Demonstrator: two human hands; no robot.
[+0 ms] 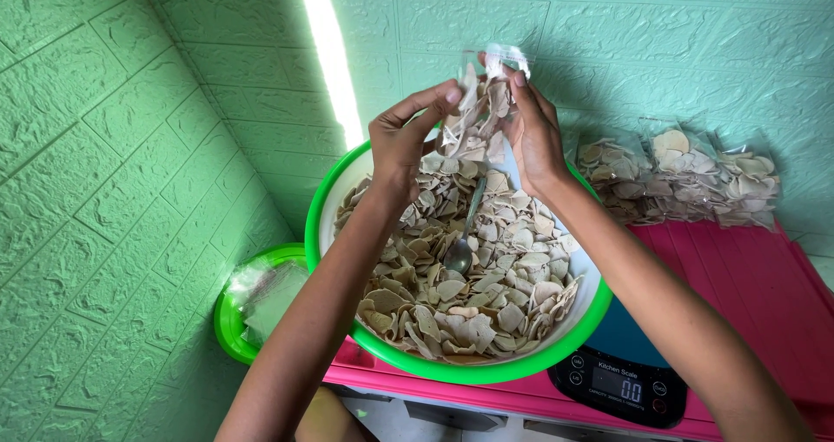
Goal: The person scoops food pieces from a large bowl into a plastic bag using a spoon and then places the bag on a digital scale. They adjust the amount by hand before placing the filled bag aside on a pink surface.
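My left hand [402, 142] and my right hand [532, 133] together hold a small clear plastic bag [479, 112] filled with pale beige crackers, raised above a big white bowl with a green rim [452, 371]. The bowl is full of loose beige crackers [465, 277], and a metal spoon [461, 249] lies in them, handle pointing toward my hands. My left fingers pinch the bag's left edge; my right hand grips its right side near the open top.
Several filled clear bags of crackers [682, 177] lie in a row on the pink table [756, 277] at the right. A black digital kitchen scale [621, 381] sits under the bowl's right edge. A smaller green bowl with empty plastic bags [261, 299] stands lower left. Green embossed walls surround.
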